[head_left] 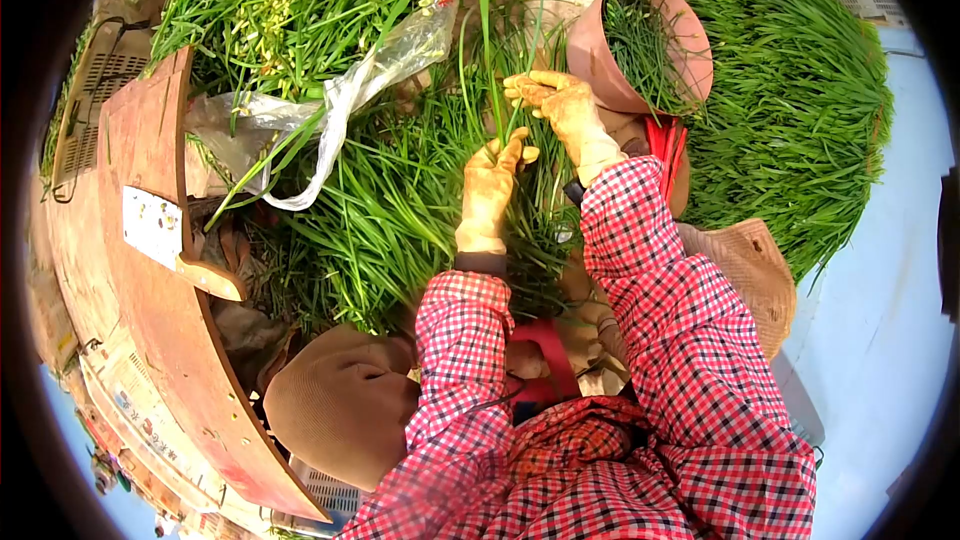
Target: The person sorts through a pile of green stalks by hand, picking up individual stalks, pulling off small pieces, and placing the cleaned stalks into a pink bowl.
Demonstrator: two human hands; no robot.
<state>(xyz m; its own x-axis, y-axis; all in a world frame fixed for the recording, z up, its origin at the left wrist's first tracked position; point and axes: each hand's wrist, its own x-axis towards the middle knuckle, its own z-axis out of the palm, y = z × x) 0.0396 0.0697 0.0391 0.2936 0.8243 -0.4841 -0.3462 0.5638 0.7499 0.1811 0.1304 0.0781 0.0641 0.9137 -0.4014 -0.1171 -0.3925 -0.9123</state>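
Both my hands wear yellowish work gloves and are close together above a loose heap of long green chives (pixel 380 220). My left hand (pixel 488 190) is closed around the lower part of a few chive stalks, thumb and fingers pinched near their stems. Just above and to the right, my right hand (pixel 565 115) has its fingers bent together at the same upright chive stalks (pixel 487 30). Its fingertips seem to pinch one of them, though the contact is small. Right beside that hand stands a pink bucket (pixel 590 50), tilted, with thin dark green stems inside.
A large, neatly laid stack of chives (pixel 790 110) lies at right on a pale blue surface (pixel 880 270). At upper left, budded stalks (pixel 280 20) rest in a clear plastic bag (pixel 400 55). A cleaver (pixel 150 228) with a wooden handle lies on a wooden board (pixel 150 330). Red strips (pixel 668 150) hang below the bucket.
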